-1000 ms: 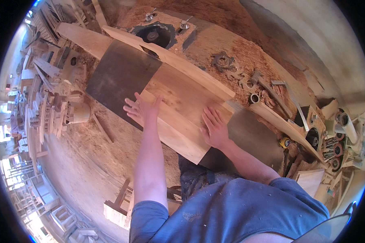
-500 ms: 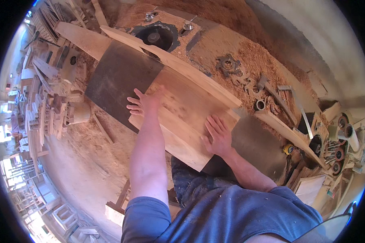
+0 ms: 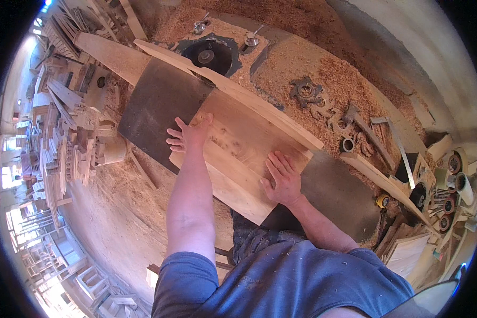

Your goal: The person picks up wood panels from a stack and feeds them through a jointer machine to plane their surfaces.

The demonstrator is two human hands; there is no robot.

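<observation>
A broad wooden panel [image 3: 238, 139], reddish with a paler strip along its near side, lies flat on a dark machine table [image 3: 164, 90]. Its far edge runs beside a long wooden fence [image 3: 259, 106]. My left hand [image 3: 195, 134] rests at the panel's left end with fingers spread, some reaching past the edge over the dark surface. Toward the right end, my right hand [image 3: 283, 177] lies flat on top, fingers stretched out and thumb apart. Behind the fence sits a round machine opening [image 3: 217, 57] with a spindle in it.
Sawdust and shavings cover the machine top beyond the fence. On them lie a toothed cutter head [image 3: 306, 91], a hammer [image 3: 373, 135], a metal square [image 3: 400, 148] and a ring [image 3: 347, 144]. A yellow tape measure [image 3: 382, 201] is at the right. Stacked wood [image 3: 63, 159] stands left.
The panel has slid slightly left along the fence, with both hands staying on it. The whole view has shifted a little.
</observation>
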